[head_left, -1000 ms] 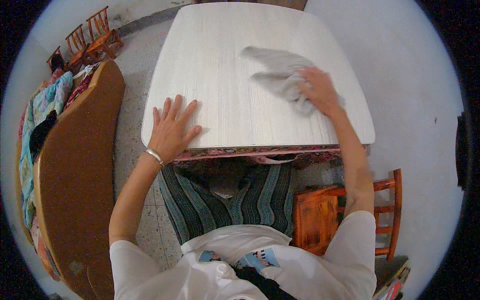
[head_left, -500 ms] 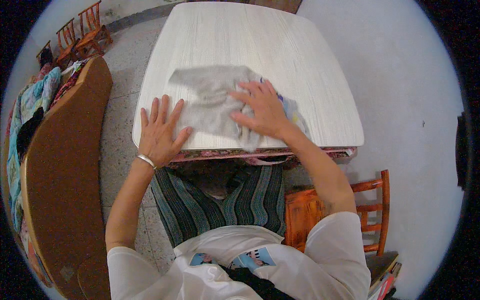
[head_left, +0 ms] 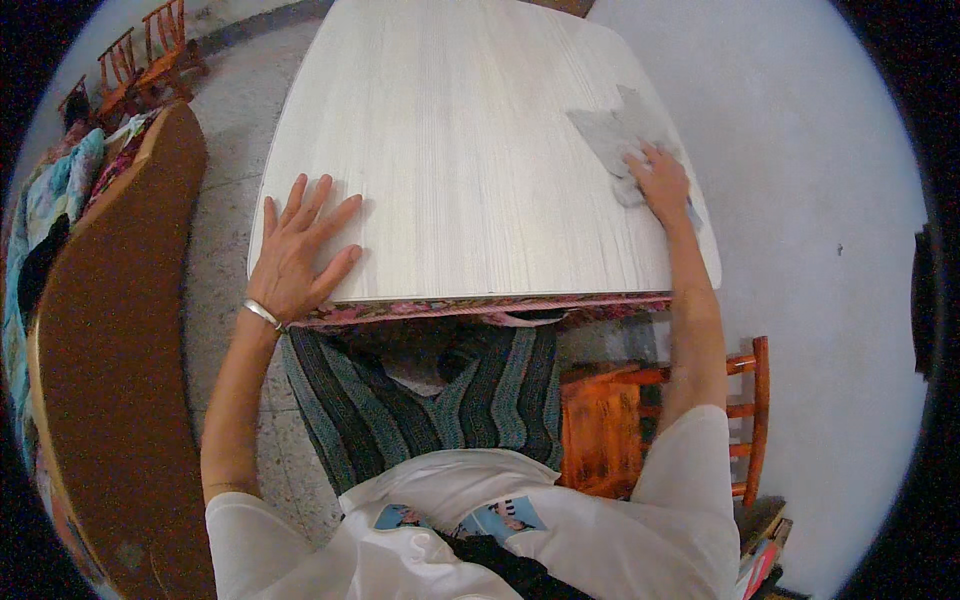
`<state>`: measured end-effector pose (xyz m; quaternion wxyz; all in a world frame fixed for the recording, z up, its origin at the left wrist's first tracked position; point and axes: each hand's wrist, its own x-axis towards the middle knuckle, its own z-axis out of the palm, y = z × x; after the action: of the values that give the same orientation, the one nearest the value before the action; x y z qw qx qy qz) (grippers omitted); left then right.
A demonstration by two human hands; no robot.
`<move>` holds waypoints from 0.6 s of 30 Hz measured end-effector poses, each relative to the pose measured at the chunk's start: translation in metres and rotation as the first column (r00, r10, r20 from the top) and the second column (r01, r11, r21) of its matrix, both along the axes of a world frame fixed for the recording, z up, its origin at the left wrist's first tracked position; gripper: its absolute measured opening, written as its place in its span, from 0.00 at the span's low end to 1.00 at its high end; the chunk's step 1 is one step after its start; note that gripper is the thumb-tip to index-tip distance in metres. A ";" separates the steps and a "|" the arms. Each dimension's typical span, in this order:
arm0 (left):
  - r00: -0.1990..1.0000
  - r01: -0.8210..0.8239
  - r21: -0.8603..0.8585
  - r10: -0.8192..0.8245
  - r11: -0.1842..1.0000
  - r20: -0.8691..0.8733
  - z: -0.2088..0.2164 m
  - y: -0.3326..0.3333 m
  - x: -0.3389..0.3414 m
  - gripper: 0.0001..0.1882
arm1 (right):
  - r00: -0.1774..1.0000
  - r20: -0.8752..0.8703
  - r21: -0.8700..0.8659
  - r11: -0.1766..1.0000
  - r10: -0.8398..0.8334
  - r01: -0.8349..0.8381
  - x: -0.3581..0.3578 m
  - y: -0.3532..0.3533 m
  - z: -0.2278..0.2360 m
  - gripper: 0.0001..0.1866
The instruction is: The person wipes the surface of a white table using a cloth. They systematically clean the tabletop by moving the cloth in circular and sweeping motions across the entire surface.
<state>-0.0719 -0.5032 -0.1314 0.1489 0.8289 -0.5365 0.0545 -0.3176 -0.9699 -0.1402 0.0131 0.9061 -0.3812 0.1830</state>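
Note:
A pale wood-grain table top (head_left: 450,150) lies before me. My left hand (head_left: 298,248) rests flat near its front left edge, fingers spread, holding nothing; a silver bangle circles that wrist. Over at the right side of the table, my right hand (head_left: 662,185) presses down on a crumpled grey cloth (head_left: 605,132) and grips it. Part of the cloth is hidden under the palm. Its loose end spreads out to the far left of the fingers.
A wooden chair (head_left: 605,425) stands by the table's near right corner, close to the white wall (head_left: 800,200). To the left is a brown sofa (head_left: 120,330) with bedding heaped on it. Small wooden chairs (head_left: 160,55) stand at the far left. Floral fabric (head_left: 400,312) hangs under the table edge.
My right hand has swept the cloth from the middle of the table to its right side, bunching it. My left hand stays flat at the left edge. The view has shifted slightly.

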 end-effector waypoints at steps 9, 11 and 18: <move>0.998 -0.062 -0.012 0.061 0.998 -0.021 -0.006 0.009 0.008 0.37 | 0.679 -0.012 0.046 0.679 0.734 -0.733 0.095 0.189 0.007 0.30; 0.998 -0.059 0.005 0.059 0.998 -0.025 -0.006 0.010 0.007 0.37 | 0.647 -0.004 0.087 0.645 0.762 -0.759 0.056 0.202 0.020 0.29; 0.999 -0.039 0.012 0.039 0.999 0.012 -0.005 0.003 0.001 0.36 | 0.890 0.010 -0.018 0.890 0.456 -0.456 -0.021 0.071 0.002 0.28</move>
<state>-0.0706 -0.4999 -0.1363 0.1397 0.8398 -0.5213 0.0592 -0.3384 -0.8992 -0.1384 -0.0260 0.9688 -0.1568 0.1902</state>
